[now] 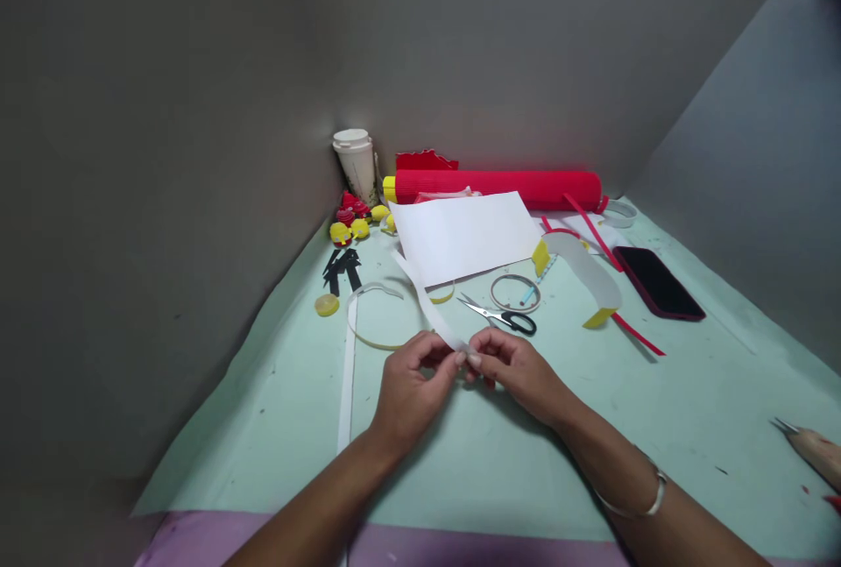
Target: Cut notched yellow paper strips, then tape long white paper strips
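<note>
A narrow white paper strip [428, 304] runs up and away from my fingers toward the large white sheet [469, 238]. My left hand [417, 379] pinches the strip's near end between thumb and forefinger. Right beside it, my right hand [516, 370] grips the same end, thumb tips almost touching. The fingers cover the very tip of the strip. Just beyond my right hand lie scissors [503, 315] with black handles, blades partly spread. A curled strip with a yellow edge [374, 343] lies past my left hand, across a long white strip [346, 392] flat on the table.
Behind stand a paper cup [356, 166] and a red corrugated roll [499, 188]. A tape roll [516, 293], black paper pieces [342, 269] and a yellow disc [327, 304] lie about. To the right are a grey-white curved strip [584, 269], red strips [637, 335], a phone [659, 282] and a pointed tool [811, 453].
</note>
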`<state>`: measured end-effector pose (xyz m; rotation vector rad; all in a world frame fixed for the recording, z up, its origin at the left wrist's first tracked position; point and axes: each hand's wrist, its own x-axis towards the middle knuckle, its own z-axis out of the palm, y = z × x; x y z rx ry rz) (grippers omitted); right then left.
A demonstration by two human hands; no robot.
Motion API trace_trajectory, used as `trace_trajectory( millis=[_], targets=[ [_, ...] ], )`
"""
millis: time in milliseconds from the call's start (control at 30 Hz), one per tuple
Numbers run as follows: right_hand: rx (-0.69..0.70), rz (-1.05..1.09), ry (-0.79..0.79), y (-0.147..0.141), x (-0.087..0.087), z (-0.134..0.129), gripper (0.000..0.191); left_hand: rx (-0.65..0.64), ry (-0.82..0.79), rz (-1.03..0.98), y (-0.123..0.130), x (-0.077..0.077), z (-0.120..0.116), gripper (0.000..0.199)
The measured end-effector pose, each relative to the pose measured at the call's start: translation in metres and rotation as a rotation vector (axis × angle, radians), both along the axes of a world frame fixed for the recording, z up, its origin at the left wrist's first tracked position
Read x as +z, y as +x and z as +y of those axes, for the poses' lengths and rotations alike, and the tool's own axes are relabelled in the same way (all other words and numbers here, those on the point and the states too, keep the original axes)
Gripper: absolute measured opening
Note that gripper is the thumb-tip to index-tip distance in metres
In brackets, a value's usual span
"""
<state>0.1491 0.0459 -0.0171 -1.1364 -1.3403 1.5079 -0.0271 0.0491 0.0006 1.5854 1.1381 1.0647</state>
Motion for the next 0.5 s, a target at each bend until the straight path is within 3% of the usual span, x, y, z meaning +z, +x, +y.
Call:
trace_trajectory(
  millis=[133, 300, 500],
  targets=[
    [-0.041, 0.085, -0.024, 0.0016, 0.0008, -0.0001, 0.026, -0.016, -0.015, -0.045, 0.0003, 0.0012, 0.0006, 0.012],
    [0.100, 0.175, -0.115, 0.0031, -0.0061, -0.0010, 0.026, -0.144, -0.132, -0.157, -0.0015, 0.0018, -0.0015, 0.037],
    [0.197, 0.245, -0.195, 0.0051, -0.0066, -0.0020, 0.024, -0.166, -0.123, -0.202, -0.0035, 0.0037, -0.0021, 0.024]
  ],
)
